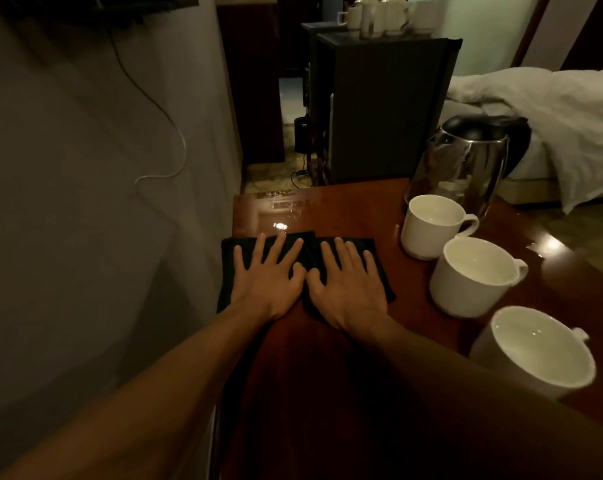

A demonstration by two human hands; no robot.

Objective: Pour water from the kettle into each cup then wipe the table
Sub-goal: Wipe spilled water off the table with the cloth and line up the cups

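With the cups (435, 230) seemingly filled, both hands, left hand (267, 275) and right hand (348, 285), fingers spread flat, are pressing the dark cloth (229, 271) onto the bench (345, 209), wiping.

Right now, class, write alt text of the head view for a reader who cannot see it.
The left hand and right hand press flat on a dark cloth on a wooden table. Three white cups line its right side, a steel kettle behind them.

Three white cups sit at the right of the frame: the upper cup (421, 237), the middle cup (466, 292) and the lower cup (535, 351). One steel kettle (466, 168). One dark cloth (310, 251). Two hands: left hand (269, 282), right hand (348, 289). One black fridge (386, 105) at top centre carries more white crockery (376, 15), too blurred to count.
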